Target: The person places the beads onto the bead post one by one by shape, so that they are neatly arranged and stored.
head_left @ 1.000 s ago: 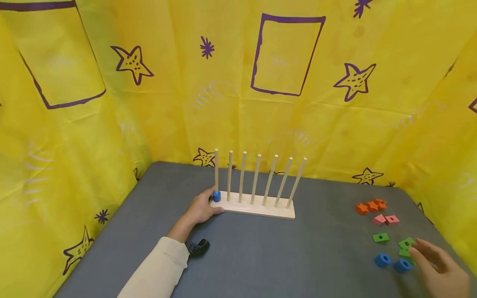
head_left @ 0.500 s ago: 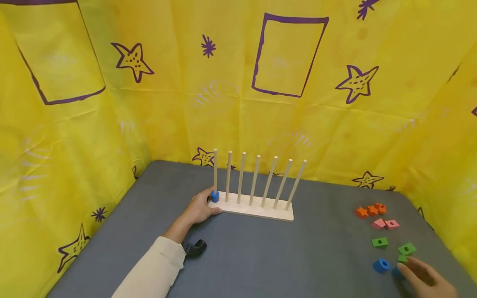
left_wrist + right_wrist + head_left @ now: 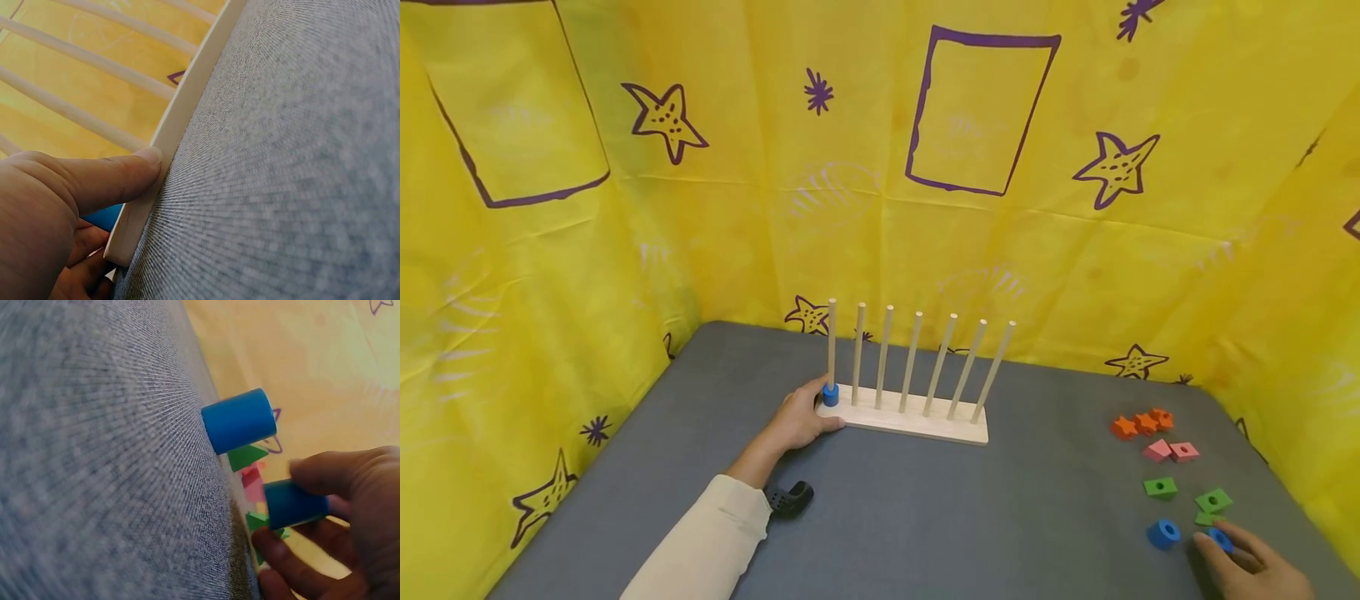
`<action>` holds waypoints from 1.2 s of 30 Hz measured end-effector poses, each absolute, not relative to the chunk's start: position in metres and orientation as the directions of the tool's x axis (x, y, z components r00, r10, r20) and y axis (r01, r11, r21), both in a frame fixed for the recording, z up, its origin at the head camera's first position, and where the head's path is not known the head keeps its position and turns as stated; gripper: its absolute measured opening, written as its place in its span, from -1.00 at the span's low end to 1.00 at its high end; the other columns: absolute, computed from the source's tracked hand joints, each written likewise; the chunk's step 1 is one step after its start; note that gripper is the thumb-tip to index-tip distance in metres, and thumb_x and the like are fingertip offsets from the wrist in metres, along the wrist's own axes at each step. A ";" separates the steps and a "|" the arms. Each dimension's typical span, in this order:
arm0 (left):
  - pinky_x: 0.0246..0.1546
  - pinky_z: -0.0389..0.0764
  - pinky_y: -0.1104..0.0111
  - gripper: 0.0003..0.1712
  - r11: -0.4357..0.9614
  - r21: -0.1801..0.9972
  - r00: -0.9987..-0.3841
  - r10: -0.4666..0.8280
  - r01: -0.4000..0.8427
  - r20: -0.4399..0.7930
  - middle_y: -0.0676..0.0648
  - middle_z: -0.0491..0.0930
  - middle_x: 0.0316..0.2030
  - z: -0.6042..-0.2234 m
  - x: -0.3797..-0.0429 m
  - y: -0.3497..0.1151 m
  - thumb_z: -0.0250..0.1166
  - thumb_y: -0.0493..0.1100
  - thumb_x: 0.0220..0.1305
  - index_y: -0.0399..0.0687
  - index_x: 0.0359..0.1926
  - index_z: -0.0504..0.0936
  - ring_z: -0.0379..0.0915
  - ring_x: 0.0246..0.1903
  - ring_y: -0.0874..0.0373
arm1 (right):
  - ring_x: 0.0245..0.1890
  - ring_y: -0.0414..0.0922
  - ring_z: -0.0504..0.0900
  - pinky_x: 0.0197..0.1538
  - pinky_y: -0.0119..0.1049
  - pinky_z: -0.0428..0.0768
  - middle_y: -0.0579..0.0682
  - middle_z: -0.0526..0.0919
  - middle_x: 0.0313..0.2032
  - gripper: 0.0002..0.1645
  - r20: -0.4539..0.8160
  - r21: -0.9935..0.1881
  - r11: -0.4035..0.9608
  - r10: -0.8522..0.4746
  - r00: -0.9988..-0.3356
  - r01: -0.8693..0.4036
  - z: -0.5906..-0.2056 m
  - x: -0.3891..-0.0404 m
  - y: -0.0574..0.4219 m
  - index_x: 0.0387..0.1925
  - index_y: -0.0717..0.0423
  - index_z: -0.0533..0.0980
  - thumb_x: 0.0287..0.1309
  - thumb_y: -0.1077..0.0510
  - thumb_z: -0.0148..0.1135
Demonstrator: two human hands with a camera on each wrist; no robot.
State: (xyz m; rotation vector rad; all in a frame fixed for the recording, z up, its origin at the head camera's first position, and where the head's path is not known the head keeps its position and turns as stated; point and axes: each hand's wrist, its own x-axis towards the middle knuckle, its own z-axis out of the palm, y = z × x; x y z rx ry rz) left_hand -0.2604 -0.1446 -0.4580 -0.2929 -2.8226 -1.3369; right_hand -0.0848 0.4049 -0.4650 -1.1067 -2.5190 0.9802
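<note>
At the left, the end of a wooden rack (image 3: 902, 417) is grasped by the left grip (image 3: 799, 418), the thumb (image 3: 119, 178) laid against its front edge; right beside that grip, a blue ring (image 3: 831, 395) is threaded at the foot of the leftmost peg (image 3: 832, 346). Well to the right on the table (image 3: 970, 517), orange stars (image 3: 1146, 424), a loose cylinder (image 3: 1163, 535), pink blocks (image 3: 1157, 451) and green blocks (image 3: 1213, 501) are spread. Farthest right, a second blue cylinder (image 3: 297, 503) is pinched between thumb and fingers of the right grip (image 3: 1258, 565), near the loose one.
</note>
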 end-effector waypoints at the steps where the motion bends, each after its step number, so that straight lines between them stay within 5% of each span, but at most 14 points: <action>1: 0.24 0.22 -0.04 -0.04 0.617 0.768 -0.982 0.167 0.173 0.087 -0.34 0.30 0.29 -0.458 -0.261 -0.145 0.52 -0.21 0.02 -0.29 0.40 0.23 0.17 0.29 -0.24 | 0.02 0.49 0.39 -0.34 0.18 0.53 0.51 0.38 0.11 -0.15 -0.066 -0.663 0.481 0.726 -0.685 0.574 -0.461 -0.083 0.403 0.29 0.33 0.32 0.20 -0.20 0.25; 4: 0.23 0.23 -0.04 -0.04 0.610 0.769 -0.979 0.173 0.189 0.104 -0.35 0.31 0.28 -0.456 -0.263 -0.145 0.52 -0.22 0.02 -0.30 0.40 0.24 0.18 0.28 -0.24 | -0.03 0.47 0.45 -0.48 -0.01 0.58 0.50 0.41 0.08 -0.19 -0.008 -0.692 0.486 0.734 -0.679 0.534 -0.449 -0.080 0.398 0.27 0.35 0.34 0.21 -0.15 0.25; 7: 0.23 0.23 -0.05 -0.04 0.608 0.766 -0.976 0.183 0.207 0.119 -0.36 0.31 0.28 -0.454 -0.264 -0.145 0.52 -0.22 0.03 -0.30 0.40 0.23 0.18 0.27 -0.25 | -0.42 0.01 0.68 -0.61 -0.31 0.52 0.41 0.61 -0.16 -0.26 0.052 -0.730 0.488 0.738 -0.673 0.479 -0.435 -0.077 0.392 0.24 0.34 0.39 0.20 -0.09 0.27; 11: 0.23 0.24 -0.03 -0.02 0.617 0.760 -0.977 0.186 0.202 0.109 -0.35 0.30 0.28 -0.454 -0.264 -0.145 0.52 -0.19 0.02 -0.28 0.41 0.22 0.19 0.28 -0.24 | -0.67 -0.62 0.27 -0.65 -0.54 0.39 0.09 0.68 -0.47 -0.28 0.108 -0.749 0.506 0.731 -0.674 0.429 -0.415 -0.075 0.382 0.23 0.28 0.43 0.17 -0.08 0.31; 13: 0.23 0.24 -0.02 -0.02 0.623 0.756 -0.977 0.183 0.199 0.106 -0.36 0.30 0.28 -0.455 -0.262 -0.145 0.52 -0.19 0.02 -0.30 0.40 0.22 0.19 0.27 -0.24 | -0.63 -0.65 0.29 -0.61 -0.60 0.39 -0.21 0.63 -0.50 -0.29 0.131 -0.764 0.510 0.722 -0.679 0.395 -0.405 -0.073 0.374 0.23 0.26 0.44 0.16 -0.06 0.34; 18: 0.24 0.22 -0.03 -0.04 0.620 0.757 -0.977 0.181 0.204 0.115 -0.37 0.29 0.29 -0.456 -0.261 -0.145 0.52 -0.21 0.02 -0.33 0.39 0.23 0.18 0.28 -0.25 | -0.47 -0.60 0.43 -0.48 -0.67 0.43 -0.60 0.44 -0.45 -0.39 0.194 -0.826 0.504 0.676 -0.711 0.253 -0.379 -0.071 0.351 0.21 0.20 0.48 0.15 0.08 0.38; 24: 0.24 0.23 -0.02 -0.04 0.621 0.755 -0.976 0.183 0.208 0.119 -0.37 0.29 0.28 -0.458 -0.262 -0.146 0.52 -0.21 0.03 -0.31 0.40 0.23 0.18 0.28 -0.25 | -0.43 -0.53 0.53 -0.45 -0.62 0.49 -0.52 0.54 -0.37 -0.43 0.267 -0.782 0.606 0.538 -0.799 0.147 -0.350 -0.067 0.329 0.16 0.10 0.52 0.13 0.01 0.39; 28: 0.24 0.23 -0.02 -0.05 0.618 0.758 -0.976 0.180 0.209 0.122 -0.36 0.30 0.28 -0.458 -0.261 -0.146 0.52 -0.21 0.03 -0.31 0.39 0.24 0.19 0.27 -0.24 | -0.35 -0.50 0.59 -0.38 -0.62 0.51 -0.43 0.61 -0.28 -0.47 0.352 -0.761 0.648 0.421 -0.836 0.006 -0.329 -0.067 0.312 0.16 0.12 0.52 0.14 0.14 0.38; 36: 0.23 0.23 -0.02 -0.03 0.624 0.752 -0.975 0.186 0.210 0.118 -0.36 0.29 0.29 -0.459 -0.259 -0.145 0.53 -0.20 0.02 -0.31 0.40 0.24 0.19 0.27 -0.25 | -0.19 -0.28 0.66 -0.24 -0.52 0.58 -0.07 0.67 -0.09 -0.42 0.408 -0.848 0.471 0.286 -0.867 -0.244 -0.294 -0.071 0.276 0.17 0.21 0.50 0.06 0.37 0.39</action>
